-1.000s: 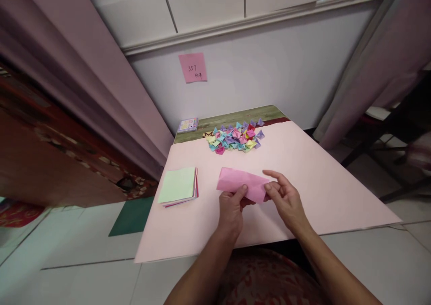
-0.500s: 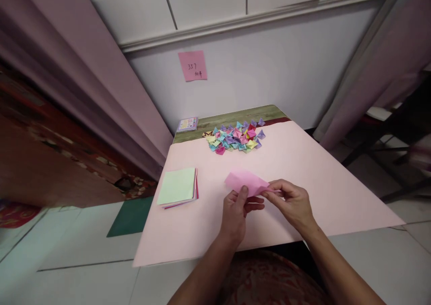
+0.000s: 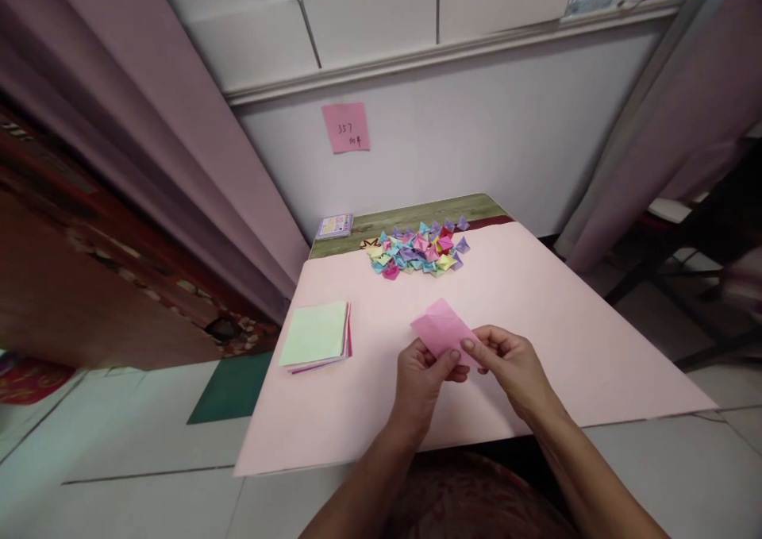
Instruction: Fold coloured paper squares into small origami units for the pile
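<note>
A pink sheet of origami paper (image 3: 444,325), folded into a small square-like shape, is held above the near part of the table. My left hand (image 3: 421,376) grips its lower left side, thumb on top and fingers curled beneath. On the right side, my right hand (image 3: 510,362) pinches the paper's edge between thumb and fingers, so both hands are closed on it. Left of my hands lies a stack of square coloured paper (image 3: 314,334), light green on top. Farther back sits a heap of small folded paper pieces (image 3: 417,252) in several colours.
The table (image 3: 565,348) is covered with pale pink paper. A small pack of printed cards (image 3: 335,225) rests at its back left corner. A pink note (image 3: 346,128) hangs on the wall behind, and purple curtains flank both sides.
The pink paper has turned from a flatter, slanted triangle-like shape to a more upright, compact square-like one. My right hand has moved slightly left, closer to my left hand.
</note>
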`<move>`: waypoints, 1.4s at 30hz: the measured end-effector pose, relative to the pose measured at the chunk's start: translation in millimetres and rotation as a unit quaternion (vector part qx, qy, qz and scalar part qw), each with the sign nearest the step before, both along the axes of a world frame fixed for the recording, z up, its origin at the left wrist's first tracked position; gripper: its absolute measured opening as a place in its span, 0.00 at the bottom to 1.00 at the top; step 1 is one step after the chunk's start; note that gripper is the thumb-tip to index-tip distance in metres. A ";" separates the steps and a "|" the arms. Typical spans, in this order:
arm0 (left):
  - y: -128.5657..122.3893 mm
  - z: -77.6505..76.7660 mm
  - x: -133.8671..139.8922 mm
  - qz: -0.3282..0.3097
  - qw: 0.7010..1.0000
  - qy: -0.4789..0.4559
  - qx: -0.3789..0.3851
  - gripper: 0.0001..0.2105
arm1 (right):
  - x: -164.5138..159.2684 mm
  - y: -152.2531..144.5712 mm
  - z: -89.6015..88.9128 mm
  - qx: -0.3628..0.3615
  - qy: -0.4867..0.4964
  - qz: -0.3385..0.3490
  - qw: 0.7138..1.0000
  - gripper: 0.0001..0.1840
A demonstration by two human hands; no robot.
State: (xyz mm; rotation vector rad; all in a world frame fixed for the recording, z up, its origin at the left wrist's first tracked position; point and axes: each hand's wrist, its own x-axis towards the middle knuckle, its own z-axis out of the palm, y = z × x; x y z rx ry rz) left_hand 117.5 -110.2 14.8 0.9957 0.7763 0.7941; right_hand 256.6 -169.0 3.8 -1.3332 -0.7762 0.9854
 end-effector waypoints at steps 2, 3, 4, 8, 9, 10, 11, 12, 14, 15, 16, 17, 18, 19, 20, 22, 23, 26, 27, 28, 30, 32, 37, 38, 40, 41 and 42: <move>0.8 1.6 0.2 0.028 0.999 -0.027 -0.016 0.16 | 0.7 -2.1 0.7 -0.003 0.005 -0.002 1.000 0.18; 1.5 2.3 0.2 0.041 0.998 -0.048 -0.031 0.15 | 0.7 -3.5 1.1 -0.004 0.006 -0.002 1.000 0.18; 2.3 2.9 0.1 0.052 0.995 -0.072 -0.052 0.14 | 0.5 -4.9 1.5 -0.005 0.007 -0.001 1.000 0.18; 3.9 4.6 0.0 0.062 0.971 -0.165 -0.162 0.12 | -1.5 -9.0 3.5 -0.003 0.016 0.010 1.000 0.19; 3.6 4.7 0.4 0.056 0.965 -0.178 -0.182 0.12 | -2.2 -9.5 3.9 -0.001 0.017 0.014 1.000 0.19; 3.0 4.7 1.0 0.049 0.962 -0.187 -0.194 0.13 | -2.9 -9.8 4.3 0.002 0.015 0.017 1.000 0.18; 2.2 4.5 1.9 0.043 0.960 -0.190 -0.200 0.13 | -3.5 -10.1 4.6 0.006 0.011 0.018 1.000 0.18; 1.1 4.1 3.1 0.044 0.961 -0.189 -0.198 0.14 | -4.2 -10.4 4.8 0.009 0.005 0.016 1.000 0.18; -1.5 2.7 5.7 0.062 0.966 -0.179 -0.177 0.14 | -5.5 -11.3 5.3 0.014 -0.013 0.005 1.000 0.18; -2.8 1.9 6.8 0.076 0.969 -0.173 -0.162 0.13 | -6.3 -12.0 5.6 0.014 -0.027 -0.005 1.000 0.18; -4.2 1.1 7.8 0.086 0.972 -0.165 -0.145 0.12 | -7.0 -12.6 6.0 0.013 -0.043 -0.018 0.999 0.18; -5.5 0.5 8.4 0.088 0.976 -0.156 -0.126 0.12 | -7.9 -13.3 6.5 0.011 -0.061 -0.033 0.998 0.18; -6.7 0.0 8.6 0.083 0.980 -0.145 -0.108 0.13 | -8.7 -13.8 7.0 0.010 -0.080 -0.050 0.996 0.19; -7.8 -0.2 8.5 0.076 0.985 -0.130 -0.089 0.15 | -9.7 -14.3 7.4 0.010 -0.099 -0.067 0.993 0.19; -8.7 -0.3 8.0 0.065 0.989 -0.114 -0.071 0.15 | -10.5 -14.5 7.8 0.011 -0.118 -0.083 0.989 0.19; -9.7 -0.7 6.5 0.045 0.994 -0.083 -0.048 0.15 | -11.9 -14.3 7.7 0.014 -0.153 -0.103 0.983 0.18; -9.9 -1.1 5.5 0.039 0.996 -0.070 -0.042 0.15 | -12.1 -13.7 7.2 0.015 -0.163 -0.107 0.981 0.18; -8.9 -3.4 2.1 0.031 0.999 -0.037 -0.024 0.14 | -9.7 -10.6 4.3 0.016 -0.150 -0.102 0.983 0.19; -8.3 -4.3 0.8 0.026 0.999 -0.025 -0.013 0.14 | -8.0 -9.4 3.3 0.017 -0.131 -0.091 0.987 0.23; -7.6 -5.2 -0.5 0.015 1.000 -0.011 0.000 0.14 | -5.9 -8.3 2.4 0.015 -0.107 -0.071 0.992 0.28; -6.3 -6.5 -2.9 -0.019 0.999 0.023 0.020 0.14 | -1.4 -6.5 1.3 -0.002 -0.049 -0.006 0.999 0.33; -5.5 -6.6 -4.6 -0.054 0.997 0.050 0.022 0.15 | 2.3 -5.3 0.9 -0.022 0.008 0.043 0.999 0.28; -3.7 -5.6 -5.1 -0.099 0.993 0.065 0.005 0.16 | 7.8 0.6 2.0 -0.023 0.024 -0.036 0.999 0.22; -2.9 -6.2 -5.1 -0.102 0.993 0.066 0.003 0.16 | 8.9 2.2 2.9 -0.014 0.013 -0.058 0.998 0.21; -0.9 -8.4 -5.3 -0.101 0.993 0.055 -0.007 0.15 | 11.0 4.1 6.1 0.016 -0.007 -0.112 0.994 0.19; 0.5 -9.8 -5.4 -0.094 0.995 0.041 -0.017 0.14 | 11.8 3.9 8.4 0.033 -0.018 -0.139 0.990 0.19; 1.9 -11.2 -5.5 -0.082 0.996 0.020 -0.032 0.14 | 12.3 2.8 11.1 0.049 -0.032 -0.164 0.985 0.18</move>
